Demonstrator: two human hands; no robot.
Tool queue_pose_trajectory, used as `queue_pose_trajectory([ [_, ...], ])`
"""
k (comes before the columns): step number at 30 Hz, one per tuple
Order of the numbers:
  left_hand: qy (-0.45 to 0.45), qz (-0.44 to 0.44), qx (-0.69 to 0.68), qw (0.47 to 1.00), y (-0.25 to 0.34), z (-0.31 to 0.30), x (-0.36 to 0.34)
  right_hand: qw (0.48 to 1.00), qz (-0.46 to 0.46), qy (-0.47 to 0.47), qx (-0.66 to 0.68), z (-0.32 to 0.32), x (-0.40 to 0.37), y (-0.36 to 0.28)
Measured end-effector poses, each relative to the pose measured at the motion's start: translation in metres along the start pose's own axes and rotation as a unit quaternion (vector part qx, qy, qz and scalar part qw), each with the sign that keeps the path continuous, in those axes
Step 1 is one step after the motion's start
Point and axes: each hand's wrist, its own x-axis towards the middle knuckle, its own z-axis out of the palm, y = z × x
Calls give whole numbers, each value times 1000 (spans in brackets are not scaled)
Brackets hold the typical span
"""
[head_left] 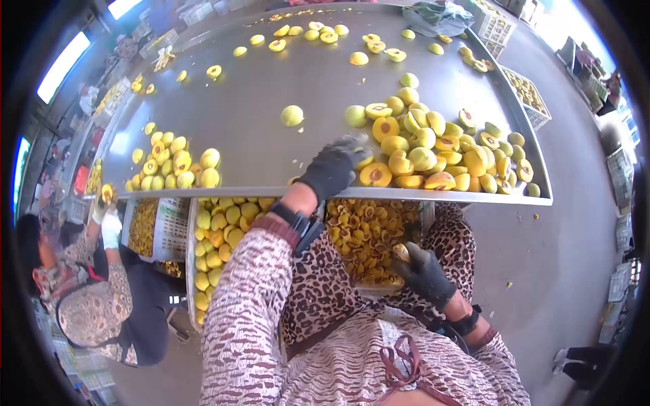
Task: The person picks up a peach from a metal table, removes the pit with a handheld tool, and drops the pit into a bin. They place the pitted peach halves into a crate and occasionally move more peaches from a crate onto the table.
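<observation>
My left hand point(338, 162), in a black glove, reaches over the near edge of the metal table point(257, 128). Its fingers stretch out to the left side of a heap of halved yellow peaches point(423, 159), with a peach half point(366, 161) showing right beside and under the fingertips. Lower down, over my lap, my right hand point(430, 274) wears a black glove too. It is closed around a small tan tool handle point(401, 252), the rest of which the fingers hide. Just left of this hand sits a crate of yellow peach scraps point(369, 233).
A crate of peach halves point(217, 237) stands under the table edge, left of my legs. More peaches point(172, 162) are heaped at the table's left. A co-worker point(101, 291) in white gloves works there. A plastic bag point(437, 17) lies at the far corner.
</observation>
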Motion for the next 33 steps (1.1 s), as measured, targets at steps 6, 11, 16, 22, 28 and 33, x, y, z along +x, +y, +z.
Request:
queue_pose_trajectory([
  [6,-147,-16,42,988,-32,3,30,984,39,35,168,-17,-6,20],
  [11,129,-188,-573,787,15,-42,-12,959,67,22,276,-27,6,5],
  [16,160,-224,-465,841,101,-24,-57,950,24,-12,312,-6,30,-25],
  [22,193,-208,-687,669,144,-13,-63,964,-22,23,264,17,34,-19],
  [28,266,-242,-719,594,159,6,-63,978,-30,39,201,23,32,-23],
  [33,310,-270,-767,493,163,10,-55,978,-73,53,189,31,32,-18],
])
